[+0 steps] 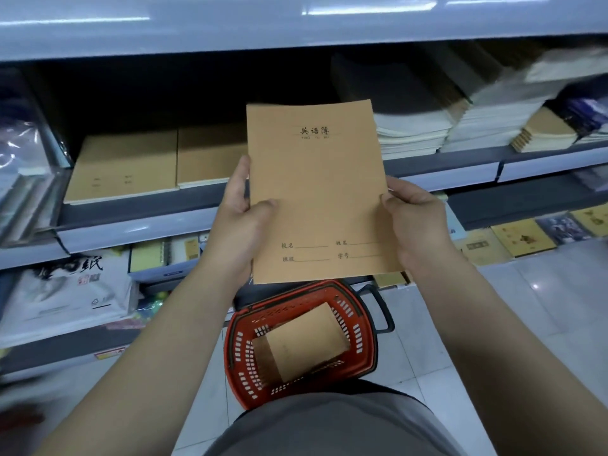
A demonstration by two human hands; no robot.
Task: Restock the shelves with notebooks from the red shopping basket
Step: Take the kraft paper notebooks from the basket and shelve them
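Holding a kraft-cover exercise book [316, 192] upright w/ both hands, front cover facing the camera. Left hand [241, 222] is pinching its left edge, thumb on the cover; right hand [416, 222] is gripping the right edge the same way. Book is hovering in front of the middle shelf [138, 222], above the red shopping basket [362, 340] on the floor, where more brown notebooks [306, 343] are waiting. Matching kraft stacks [125, 166] are lying flat on the shelf, left & far of the book. Best move, I reckon: tipping it flat, squaring edges over a matching stack, sliding it on w/o catching the shelf lip.
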